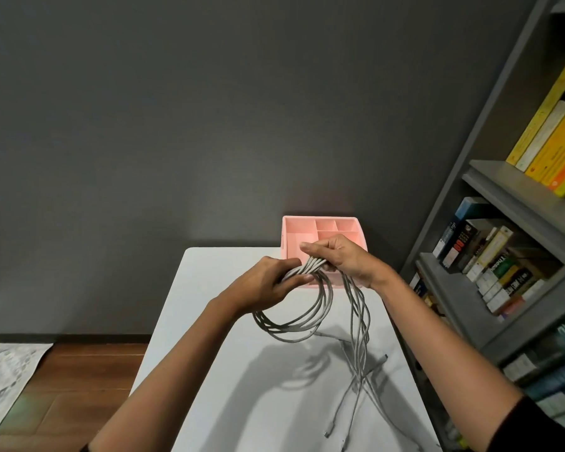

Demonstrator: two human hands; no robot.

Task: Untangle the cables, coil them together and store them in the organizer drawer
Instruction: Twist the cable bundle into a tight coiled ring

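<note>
- A white table (242, 402) runs from 6 o'clock in the view up toward the centre. Both bare forearms reach out over it, and a dark sleeve (535, 429) shows at 5 o'clock.
- The loose ends (356, 376) of the grey cables (307, 267) trail onto the table at about 5 o'clock from the hands. They cross one another, and small connectors (327, 432) lie near the table's near edge.
- A coil (291, 324) of several cable turns hangs below the hands at their 6 o'clock, casting a shadow on the tabletop.
- The left hand (268, 282) grips the gathered strands from the 9 o'clock side, fingers curled round them and the thumb laid along the bundle.
- The right hand (343, 256) grips the same bundle from 3 o'clock, its fingers bent over the top of the strands. The two hands almost touch.
- A pink organizer (294, 230) stands at the table's far edge, at 12 o'clock just behind the right hand. Its divided compartments are open at the top.
- A grey bookshelf (509, 190) holding rows of books (548, 132) rises at 3 o'clock beside the table.
- Wooden floor (79, 370) and the corner of a patterned rug (0, 370) lie at 8 o'clock.
- A dark grey wall (209, 109) fills the far view.
</note>
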